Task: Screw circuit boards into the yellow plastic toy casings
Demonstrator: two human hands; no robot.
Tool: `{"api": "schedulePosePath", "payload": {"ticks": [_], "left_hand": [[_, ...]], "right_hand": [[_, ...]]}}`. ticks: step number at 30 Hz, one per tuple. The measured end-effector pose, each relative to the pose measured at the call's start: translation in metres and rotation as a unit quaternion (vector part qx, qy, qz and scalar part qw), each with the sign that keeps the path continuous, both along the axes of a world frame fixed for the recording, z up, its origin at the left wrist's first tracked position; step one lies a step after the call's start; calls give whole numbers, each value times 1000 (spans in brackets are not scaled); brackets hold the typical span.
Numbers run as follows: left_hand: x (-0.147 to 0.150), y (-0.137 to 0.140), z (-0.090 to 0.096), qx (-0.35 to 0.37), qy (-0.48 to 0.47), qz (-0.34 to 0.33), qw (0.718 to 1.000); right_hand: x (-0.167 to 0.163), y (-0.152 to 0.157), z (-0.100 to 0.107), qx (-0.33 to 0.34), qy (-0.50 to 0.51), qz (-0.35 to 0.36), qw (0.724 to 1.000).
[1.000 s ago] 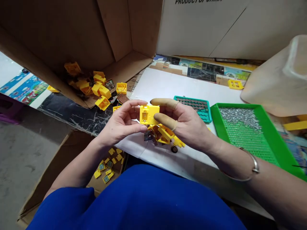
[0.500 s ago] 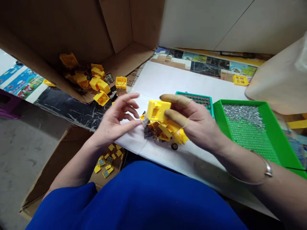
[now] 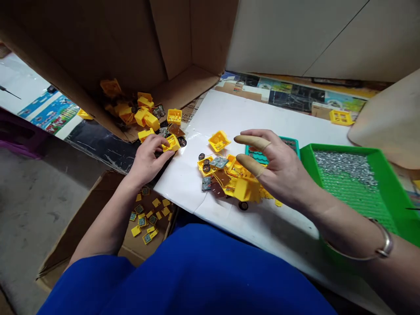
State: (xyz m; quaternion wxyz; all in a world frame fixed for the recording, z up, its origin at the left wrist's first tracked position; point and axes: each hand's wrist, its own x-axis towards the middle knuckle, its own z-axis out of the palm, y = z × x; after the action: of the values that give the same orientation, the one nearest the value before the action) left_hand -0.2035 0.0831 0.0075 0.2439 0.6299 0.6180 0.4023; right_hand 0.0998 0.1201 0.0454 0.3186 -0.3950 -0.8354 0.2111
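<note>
At the left edge of the white board, my left hand [image 3: 149, 157] has its fingers closed on a yellow plastic housing [image 3: 172, 143]. My right hand [image 3: 275, 162], with tan finger cots on thumb and forefinger, is open and holds nothing. It hovers beside a pile of yellow housings [image 3: 247, 189] with wires, small black round parts and a grey circuit board [image 3: 219, 162]. A single yellow housing [image 3: 219, 141], its hollow side up, lies just behind that pile, between my hands.
A large cardboard box [image 3: 203, 48] on its side holds more yellow housings [image 3: 144, 116]. On the right stand a green tray [image 3: 393, 192] of small metal pieces and a teal tray [image 3: 256, 155]. Below left, another cardboard box [image 3: 98, 205] contains small yellow parts [image 3: 156, 202].
My right hand has let go of a yellow housing, now lying on the white board, and moved right. My left hand has moved left and taken hold of another housing.
</note>
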Motion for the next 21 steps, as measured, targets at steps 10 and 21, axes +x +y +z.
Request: {"api": "schedulePosePath", "payload": {"ticks": [10, 21], "left_hand": [[49, -16, 23, -220, -537, -66, 812], [67, -12, 23, -291, -538, -150, 777]], "right_hand": [[-21, -6, 12, -81, 65, 41, 994], [-33, -3, 5, -357, 183, 60, 914]]}}
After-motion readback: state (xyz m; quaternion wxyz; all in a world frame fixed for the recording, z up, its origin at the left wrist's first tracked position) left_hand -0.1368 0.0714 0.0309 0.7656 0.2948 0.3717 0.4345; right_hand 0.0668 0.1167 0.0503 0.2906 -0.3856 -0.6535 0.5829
